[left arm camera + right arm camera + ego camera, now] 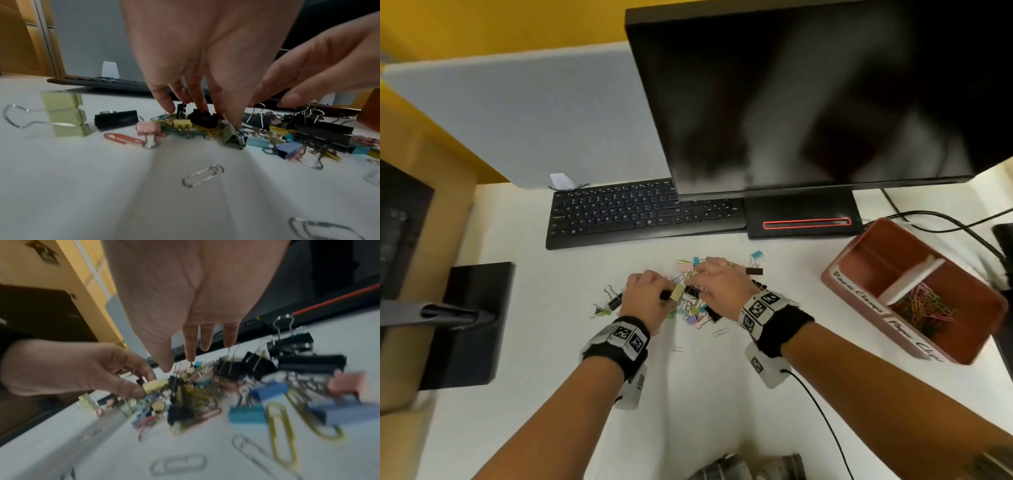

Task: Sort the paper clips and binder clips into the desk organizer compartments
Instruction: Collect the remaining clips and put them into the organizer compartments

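Both hands in mixed clip pile (690,294) mid-desk. My left hand (643,291) pinches yellow binder clip (676,292); my right hand (717,281) hovers, fingers loose, holding nothing. Organizer (859,270) sits well right, paper clips inside. Lift straight up, shed tangled wires first.

The right hand (185,293) is seen from behind, fingers (190,344) extended downward over a tangled heap of coloured and black metal clips (205,391) on the white counter (72,443). At the left, a small pale yellow binder clip (154,385) is pinched in the grip of the left hand (68,368), thumb and curled fingers closed on it. Large black binder clips (308,363) are piled at the right of the heap. In the blurred foreground, a long yellow wire paper clip (281,434) lies just beside a teal binder clip (246,414), and a silver wire paper clip (179,464) lies apart.
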A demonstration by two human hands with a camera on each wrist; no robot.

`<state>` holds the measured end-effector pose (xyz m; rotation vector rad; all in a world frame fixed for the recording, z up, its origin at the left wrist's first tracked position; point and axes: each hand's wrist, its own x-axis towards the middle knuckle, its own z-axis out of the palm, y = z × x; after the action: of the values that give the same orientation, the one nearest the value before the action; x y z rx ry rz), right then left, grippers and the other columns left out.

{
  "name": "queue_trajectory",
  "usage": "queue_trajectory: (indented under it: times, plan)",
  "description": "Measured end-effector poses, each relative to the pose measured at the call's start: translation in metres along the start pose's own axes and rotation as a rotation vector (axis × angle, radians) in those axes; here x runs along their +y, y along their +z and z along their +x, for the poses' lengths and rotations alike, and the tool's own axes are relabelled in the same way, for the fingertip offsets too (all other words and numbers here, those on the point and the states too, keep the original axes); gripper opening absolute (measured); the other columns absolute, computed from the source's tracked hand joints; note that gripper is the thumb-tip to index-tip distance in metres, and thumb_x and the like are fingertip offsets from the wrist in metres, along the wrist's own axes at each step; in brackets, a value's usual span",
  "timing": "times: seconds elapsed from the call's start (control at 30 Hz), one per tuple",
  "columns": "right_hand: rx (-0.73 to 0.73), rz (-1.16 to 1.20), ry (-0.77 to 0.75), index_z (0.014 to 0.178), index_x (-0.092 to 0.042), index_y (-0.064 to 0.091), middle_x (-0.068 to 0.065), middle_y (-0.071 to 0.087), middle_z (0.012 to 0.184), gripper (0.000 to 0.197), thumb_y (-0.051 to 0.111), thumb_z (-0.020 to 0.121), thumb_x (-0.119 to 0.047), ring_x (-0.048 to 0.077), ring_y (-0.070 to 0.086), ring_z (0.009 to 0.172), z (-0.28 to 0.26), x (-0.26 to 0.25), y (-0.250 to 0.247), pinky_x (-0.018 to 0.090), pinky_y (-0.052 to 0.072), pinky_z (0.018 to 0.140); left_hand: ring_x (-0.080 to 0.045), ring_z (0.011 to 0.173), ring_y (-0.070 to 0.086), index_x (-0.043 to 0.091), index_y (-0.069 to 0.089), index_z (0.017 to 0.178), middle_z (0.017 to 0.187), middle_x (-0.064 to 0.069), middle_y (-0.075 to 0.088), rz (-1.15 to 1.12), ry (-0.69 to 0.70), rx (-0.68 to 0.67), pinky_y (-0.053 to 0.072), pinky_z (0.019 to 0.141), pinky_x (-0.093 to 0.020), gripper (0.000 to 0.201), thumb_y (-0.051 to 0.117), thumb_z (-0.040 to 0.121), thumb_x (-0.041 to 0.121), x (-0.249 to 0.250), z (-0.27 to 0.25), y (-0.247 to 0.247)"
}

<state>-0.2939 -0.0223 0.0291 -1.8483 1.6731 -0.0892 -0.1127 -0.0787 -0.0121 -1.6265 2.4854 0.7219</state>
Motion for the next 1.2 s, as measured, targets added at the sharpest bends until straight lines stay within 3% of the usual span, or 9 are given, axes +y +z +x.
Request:
queue_trajectory:
  times: [0.07,0.2,0.4,0.47,0.57,0.7,0.93,1.1,1.2]
  plan:
    - [-0.038,-0.013,0.041,0.126,-0.035,0.051,0.002,0.045,0.136,0.038,0.053,0.090,-0.025,0.024,0.035,0.129,0.004,-0.001,0.007,0.050,0.027,0.109,-0.020,0.099,0.040,0.029,0.066,0.087,0.091,0.009,0.054,0.009,0.021,0.021,0.038,0.088,-0.033,0.011,0.063,0.080,0.037,-0.002,-0.003,0.001]
    - [0.060,0.022,0.108,0.115,-0.029,0.057,-0.002,0.056,0.114,0.030,0.059,0.086,-0.029,0.021,0.046,0.112,0.002,0.003,0.022,0.043,0.034,0.101,-0.021,0.098,0.041,0.026,0.069,0.080,0.091,0.007,0.061,-0.032,0.034,0.043,0.040,0.083,-0.032,0.012,0.063,0.082,0.035,-0.011,-0.009,0.001]
    - [0.167,0.156,0.198,0.098,-0.023,0.061,-0.005,0.063,0.096,0.015,0.064,0.084,-0.026,0.015,0.054,0.093,-0.015,0.011,0.031,0.039,0.044,0.094,-0.015,0.093,0.039,0.026,0.065,0.084,0.086,0.012,0.063,-0.160,0.025,0.068,0.034,0.078,-0.026,0.008,0.066,0.080,0.033,-0.026,-0.021,0.001]
    - [0.221,0.166,0.220,0.096,-0.022,0.062,-0.006,0.065,0.092,0.010,0.061,0.087,-0.025,0.012,0.056,0.087,-0.025,0.018,0.030,0.037,0.047,0.092,-0.016,0.094,0.041,0.026,0.062,0.092,0.085,0.012,0.062,-0.228,0.004,0.053,0.033,0.076,-0.025,0.017,0.069,0.077,0.029,-0.031,-0.026,-0.002]
    - [0.278,0.146,0.271,0.098,-0.025,0.061,-0.008,0.065,0.097,0.011,0.059,0.087,-0.028,0.011,0.056,0.088,-0.041,0.029,0.025,0.036,0.047,0.093,-0.018,0.096,0.043,0.028,0.061,0.101,0.097,0.008,0.061,-0.206,0.006,0.057,0.035,0.083,-0.028,0.029,0.070,0.073,0.029,-0.039,-0.031,-0.007]
    - [0.360,0.108,0.299,0.104,-0.028,0.061,-0.009,0.060,0.116,0.018,0.059,0.087,-0.031,0.014,0.052,0.108,-0.039,0.027,0.012,0.037,0.036,0.101,-0.021,0.100,0.049,0.027,0.058,0.107,0.108,0.005,0.059,-0.147,0.036,0.119,0.041,0.084,-0.034,0.034,0.067,0.077,0.039,-0.034,-0.027,-0.012]
    - [0.163,0.056,0.331,0.134,-0.020,0.042,0.001,0.043,0.141,0.045,0.053,0.091,-0.016,0.021,0.043,0.127,0.024,0.011,0.000,0.036,0.037,0.108,-0.020,0.109,0.050,0.026,0.050,0.119,0.119,0.003,0.052,-0.003,0.038,-0.009,0.039,0.095,-0.041,0.042,0.060,0.081,0.041,-0.007,0.001,-0.005]
    - [0.132,0.003,0.409,0.121,-0.013,0.057,0.006,0.049,0.126,0.033,0.051,0.090,-0.005,0.023,0.049,0.114,0.045,0.024,0.001,0.030,0.043,0.099,-0.023,0.095,0.057,0.016,0.059,0.108,0.109,-0.003,0.054,-0.136,-0.008,-0.028,0.046,0.091,-0.039,0.026,0.063,0.083,0.020,-0.004,0.010,-0.003]
    - [0.027,0.012,0.432,0.116,-0.008,0.060,0.010,0.058,0.119,0.027,0.053,0.090,-0.006,0.024,0.057,0.107,0.047,0.026,-0.001,0.030,0.047,0.098,-0.022,0.088,0.057,0.012,0.061,0.103,0.103,-0.006,0.057,-0.191,-0.002,-0.021,0.047,0.084,-0.028,0.017,0.058,0.086,0.011,-0.006,0.009,0.000]
